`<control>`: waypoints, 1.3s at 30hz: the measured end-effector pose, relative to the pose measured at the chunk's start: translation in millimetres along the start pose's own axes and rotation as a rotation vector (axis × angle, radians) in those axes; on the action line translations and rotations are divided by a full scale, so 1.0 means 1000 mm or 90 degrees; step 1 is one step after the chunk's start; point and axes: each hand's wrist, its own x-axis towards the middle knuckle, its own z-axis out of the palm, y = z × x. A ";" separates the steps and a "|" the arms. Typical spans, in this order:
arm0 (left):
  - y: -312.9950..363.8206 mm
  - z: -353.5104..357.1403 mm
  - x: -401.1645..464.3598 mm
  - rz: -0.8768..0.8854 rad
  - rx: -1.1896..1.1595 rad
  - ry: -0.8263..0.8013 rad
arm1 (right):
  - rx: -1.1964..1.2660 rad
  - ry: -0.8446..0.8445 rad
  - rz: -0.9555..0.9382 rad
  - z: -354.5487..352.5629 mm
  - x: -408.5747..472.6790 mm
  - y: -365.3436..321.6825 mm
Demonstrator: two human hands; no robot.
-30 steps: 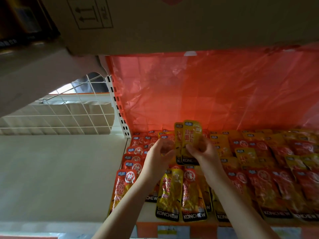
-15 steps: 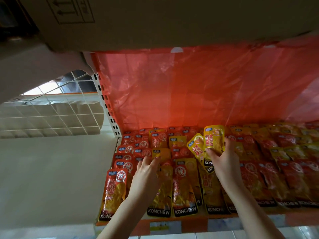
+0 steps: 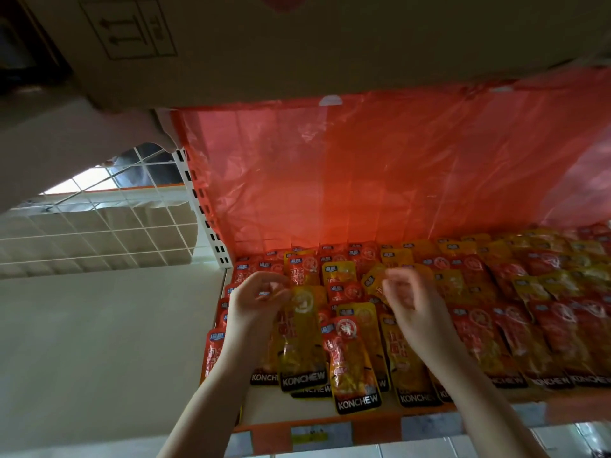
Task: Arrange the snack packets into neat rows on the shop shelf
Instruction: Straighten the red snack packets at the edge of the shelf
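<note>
Both hands moved left, blurred, grasp unclear, above packets on the orange-edged shelf.

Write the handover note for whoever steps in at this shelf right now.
Left hand: pinching the top of a yellow packet at the front left.
Right hand: curled over a small yellow packet, blurred; grip uncertain.
Done: packets lie in overlapping rows across the shelf, tidiest on the right.
Left: front-left packets sit skewed, one red-yellow packet jutting forward; straighten these.
</note>
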 end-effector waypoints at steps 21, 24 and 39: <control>-0.040 0.020 0.005 -0.007 0.364 -0.007 | -0.283 0.046 0.078 0.004 0.004 0.042; -0.044 0.021 0.007 -0.005 0.386 -0.014 | -0.366 0.076 0.115 0.007 0.004 0.046; -0.040 0.031 0.038 0.058 0.585 -0.098 | -0.172 -0.049 -0.119 0.068 0.018 -0.010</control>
